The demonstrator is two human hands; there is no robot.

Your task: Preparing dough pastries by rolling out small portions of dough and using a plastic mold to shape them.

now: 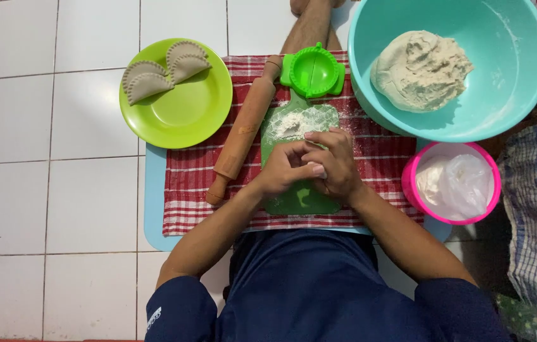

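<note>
While I watched, both hands, left hand (284,170) and right hand (333,166), were pressed together around a dough piece (316,170) over the green board (300,158), floured patch (293,122) just beyond.

Three dumplings (166,66), two bowls (509,120), one plate (199,120), one rolling pin (243,130).

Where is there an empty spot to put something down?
The green plate has bare room in front of its three folded pastries. The checked cloth is free left of the rolling pin. It is crowded around both hands, between the green board, teal bowl and pink tub.
</note>
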